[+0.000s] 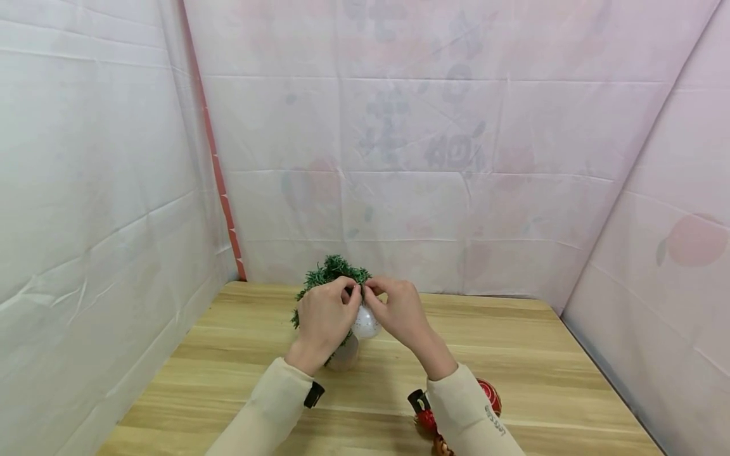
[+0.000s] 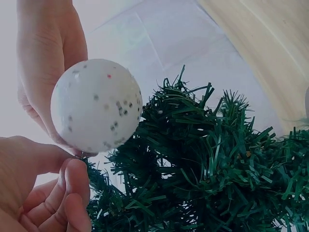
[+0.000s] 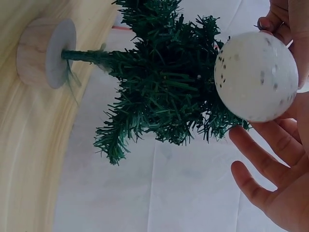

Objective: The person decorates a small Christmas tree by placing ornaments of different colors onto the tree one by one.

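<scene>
A small green artificial Christmas tree [image 1: 333,269] stands on a round wooden base [image 3: 36,53], partly behind my left hand [image 1: 324,316]. Beside its upper branches hangs a white bauble [image 2: 96,106] with dark and shiny specks. At the bauble's top, my left thumb and index finger pinch its thin hanging string. My right hand [image 1: 402,313] meets it from the other side, thumb and index finger pinching at the same string, its other fingers [image 3: 260,154] spread below the bauble. The fingertips nearly touch; the string itself is mostly hidden.
Near the right sleeve lie a red patterned bauble [image 1: 492,398], a red ornament with a black top [image 1: 423,411] and a brown ornament [image 1: 442,446], all partly covered. The wood-grain table [image 1: 547,380] is bounded by pale fabric walls [image 1: 410,209] at the back and sides.
</scene>
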Motion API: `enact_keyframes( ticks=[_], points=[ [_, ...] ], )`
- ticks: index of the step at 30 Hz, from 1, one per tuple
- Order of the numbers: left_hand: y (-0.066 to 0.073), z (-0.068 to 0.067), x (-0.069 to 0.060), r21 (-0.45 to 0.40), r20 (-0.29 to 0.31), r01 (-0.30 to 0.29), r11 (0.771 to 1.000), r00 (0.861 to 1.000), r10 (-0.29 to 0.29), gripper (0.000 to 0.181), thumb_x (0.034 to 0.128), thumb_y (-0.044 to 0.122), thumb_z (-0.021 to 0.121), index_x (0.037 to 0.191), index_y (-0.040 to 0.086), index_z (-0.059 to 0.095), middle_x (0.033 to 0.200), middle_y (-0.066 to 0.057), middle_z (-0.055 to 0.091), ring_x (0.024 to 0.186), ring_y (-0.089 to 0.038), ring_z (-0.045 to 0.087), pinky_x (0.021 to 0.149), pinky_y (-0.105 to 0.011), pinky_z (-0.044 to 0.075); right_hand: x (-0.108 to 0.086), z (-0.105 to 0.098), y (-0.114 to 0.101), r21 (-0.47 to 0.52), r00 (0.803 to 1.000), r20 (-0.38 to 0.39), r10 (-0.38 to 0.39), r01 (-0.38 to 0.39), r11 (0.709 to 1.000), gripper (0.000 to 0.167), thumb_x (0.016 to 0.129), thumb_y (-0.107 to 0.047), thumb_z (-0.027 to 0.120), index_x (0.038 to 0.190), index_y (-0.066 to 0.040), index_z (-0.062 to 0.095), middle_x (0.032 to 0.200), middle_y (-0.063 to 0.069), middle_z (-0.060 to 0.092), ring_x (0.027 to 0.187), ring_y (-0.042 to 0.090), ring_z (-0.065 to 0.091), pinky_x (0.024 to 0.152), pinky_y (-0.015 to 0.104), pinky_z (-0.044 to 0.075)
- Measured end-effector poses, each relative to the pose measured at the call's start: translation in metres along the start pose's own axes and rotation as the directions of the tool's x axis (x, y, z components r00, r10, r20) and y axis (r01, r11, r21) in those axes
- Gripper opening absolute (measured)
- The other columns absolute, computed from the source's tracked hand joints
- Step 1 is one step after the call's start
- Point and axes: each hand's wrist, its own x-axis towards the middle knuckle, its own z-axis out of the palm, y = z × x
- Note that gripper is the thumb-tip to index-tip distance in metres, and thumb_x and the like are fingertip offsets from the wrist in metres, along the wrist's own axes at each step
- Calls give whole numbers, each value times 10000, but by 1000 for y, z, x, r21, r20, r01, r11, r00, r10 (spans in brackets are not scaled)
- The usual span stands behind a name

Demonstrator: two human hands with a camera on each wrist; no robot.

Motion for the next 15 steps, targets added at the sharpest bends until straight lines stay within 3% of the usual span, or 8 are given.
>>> enact_keyframes(
  ticks=[7, 15],
  points=[
    [1, 1, -2, 4, 9, 6, 1000, 1000, -6, 98, 967, 180, 756, 943, 108, 818, 666, 4, 730, 440, -64, 509, 415, -180, 340, -2, -1, -1, 15, 1000, 21, -2, 1, 1000, 111, 1000, -57, 699, 988, -70, 809, 876, 68, 802, 502, 32, 530, 507, 209, 419],
    [-4, -2, -7, -2, -4, -28, 1000, 1000, 28, 125, 964, 198, 765, 976, 89, 824, 638, 24, 702, 442, -33, 489, 431, -165, 348, -5, -2, 0, 31, 999, 3, -33, 32, 999, 108, 995, -62, 705, 982, -91, 808, 899, 61, 808, 760, 159, 752, 580, 217, 505]
  ],
)
